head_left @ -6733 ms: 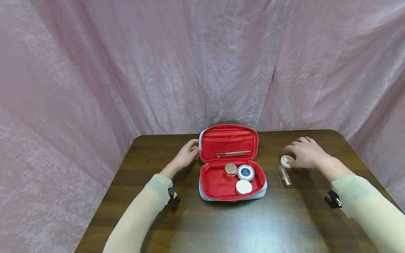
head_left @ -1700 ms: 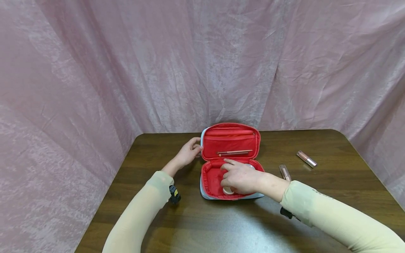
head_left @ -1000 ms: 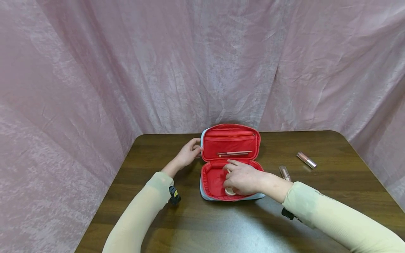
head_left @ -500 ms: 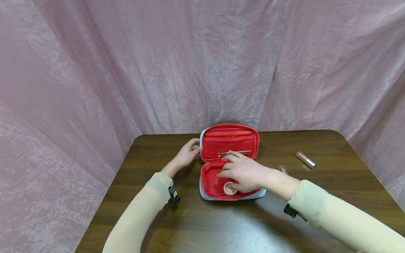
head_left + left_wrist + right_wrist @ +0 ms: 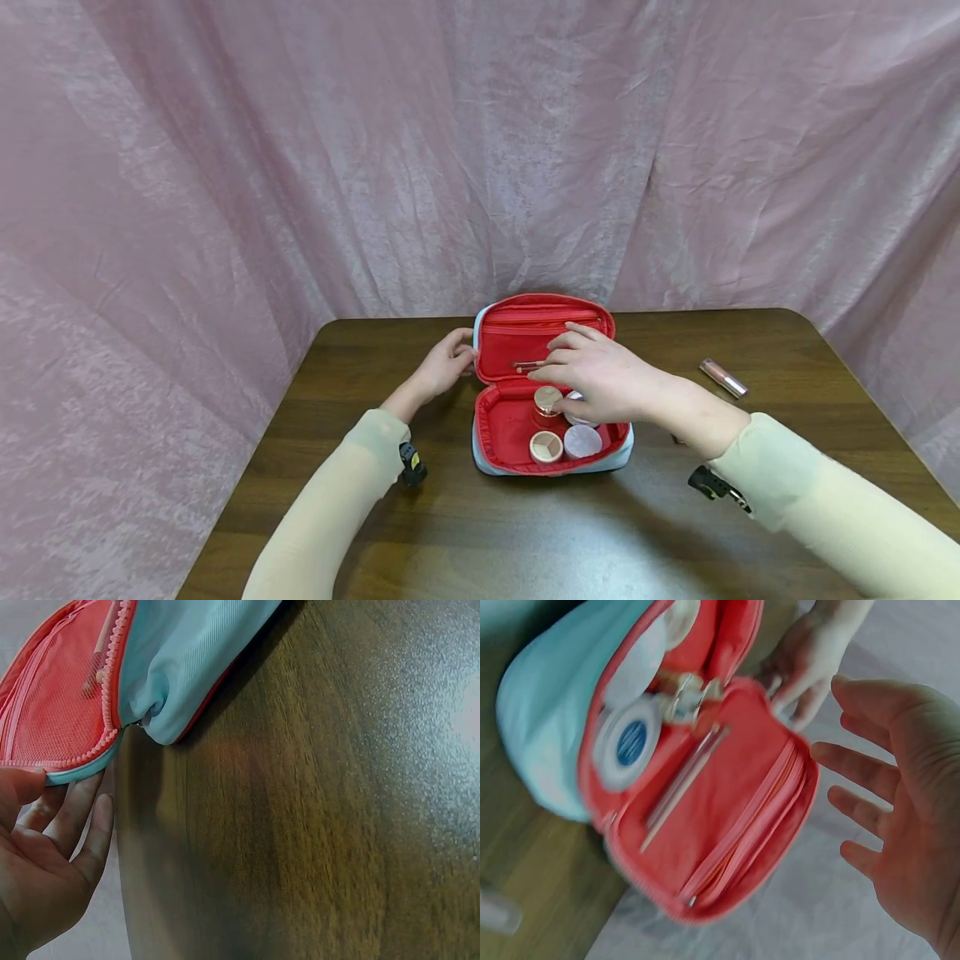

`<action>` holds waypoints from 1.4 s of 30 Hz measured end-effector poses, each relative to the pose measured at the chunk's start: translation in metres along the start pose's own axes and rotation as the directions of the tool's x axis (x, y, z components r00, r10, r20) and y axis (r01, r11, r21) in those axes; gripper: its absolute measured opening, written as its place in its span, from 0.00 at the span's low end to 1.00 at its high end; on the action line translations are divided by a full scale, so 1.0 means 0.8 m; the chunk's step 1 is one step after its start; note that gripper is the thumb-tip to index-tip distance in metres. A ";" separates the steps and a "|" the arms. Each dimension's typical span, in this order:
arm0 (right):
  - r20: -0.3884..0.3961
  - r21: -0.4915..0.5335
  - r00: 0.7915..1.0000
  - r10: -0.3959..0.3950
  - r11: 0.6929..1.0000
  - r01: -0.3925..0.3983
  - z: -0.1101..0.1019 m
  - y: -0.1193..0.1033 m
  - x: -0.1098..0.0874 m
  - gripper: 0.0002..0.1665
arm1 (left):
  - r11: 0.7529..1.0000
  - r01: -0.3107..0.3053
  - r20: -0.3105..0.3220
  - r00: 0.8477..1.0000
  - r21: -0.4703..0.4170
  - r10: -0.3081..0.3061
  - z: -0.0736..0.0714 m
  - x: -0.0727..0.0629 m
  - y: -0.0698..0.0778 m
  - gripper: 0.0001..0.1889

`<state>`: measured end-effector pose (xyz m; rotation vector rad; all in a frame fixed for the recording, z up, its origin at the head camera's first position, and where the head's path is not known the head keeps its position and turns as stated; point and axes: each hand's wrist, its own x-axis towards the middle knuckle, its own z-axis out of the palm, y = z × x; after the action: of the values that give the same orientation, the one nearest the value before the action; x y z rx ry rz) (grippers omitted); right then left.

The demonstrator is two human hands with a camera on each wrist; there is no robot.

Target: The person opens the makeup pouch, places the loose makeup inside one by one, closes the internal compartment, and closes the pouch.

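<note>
A makeup bag (image 5: 497, 437), pale blue outside and red inside, lies unzipped with its lid raised. My left hand (image 5: 445, 364) pinches the lid's left edge, thumb inside and fingers behind in the left wrist view. Over the bag hovers my right hand (image 5: 603, 377), fingers spread and holding nothing. Inside sit a three-colour round concealer pan (image 5: 546, 447), a white round case (image 5: 582, 442), a gold-lidded jar (image 5: 547, 397) and a white compact with a blue label (image 5: 632, 742). Slim makeup brushes (image 5: 682, 784) lie against the lid, partly hidden by my right hand in the head view.
A pinkish lip gloss tube (image 5: 723, 378) lies on the wooden table (image 5: 465, 533), right of the bag. Another tube is almost fully hidden under my right forearm. A pink velvet curtain (image 5: 480, 167) hangs behind the table.
The concealer pan, earlier on the table at the right, now lies in the bag's front. My right hand has let go of it and risen towards the lid. My left hand has stayed.
</note>
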<state>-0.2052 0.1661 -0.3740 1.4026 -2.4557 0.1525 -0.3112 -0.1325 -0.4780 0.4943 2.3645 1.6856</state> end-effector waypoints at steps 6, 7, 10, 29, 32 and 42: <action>-0.001 -0.044 0.993 0.119 0.992 -0.119 -0.014 0.032 -0.030 0.25 | 1.000 -0.004 0.004 1.000 0.009 0.004 0.001 0.000 0.001 0.19; -0.007 -0.047 0.990 0.138 0.989 -0.139 -0.017 0.038 -0.035 0.25 | 1.000 -0.006 0.004 1.000 0.011 0.006 0.000 0.000 0.001 0.19; -0.035 -0.058 0.983 0.178 0.982 -0.180 -0.024 0.052 -0.050 0.24 | 1.000 -0.008 0.006 1.000 0.010 0.008 -0.001 0.001 0.002 0.19; 0.117 -0.091 0.796 0.593 0.805 -0.586 -0.044 0.122 -0.144 0.24 | 1.000 -0.015 0.002 1.000 0.021 0.015 -0.001 0.003 0.003 0.19; 0.164 -0.089 0.752 0.639 0.769 -0.634 -0.041 0.132 -0.158 0.25 | 1.000 -0.015 0.008 1.000 0.021 0.015 -0.002 0.003 0.003 0.19; 0.251 -0.115 0.672 0.696 0.711 -0.693 -0.019 0.133 -0.179 0.24 | 1.000 -0.005 0.000 1.000 0.018 0.005 -0.001 0.001 0.005 0.19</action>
<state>-0.2249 0.3421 -0.3984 0.4029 -3.1065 0.1084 -0.3114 -0.1316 -0.4739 0.5038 2.3825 1.6670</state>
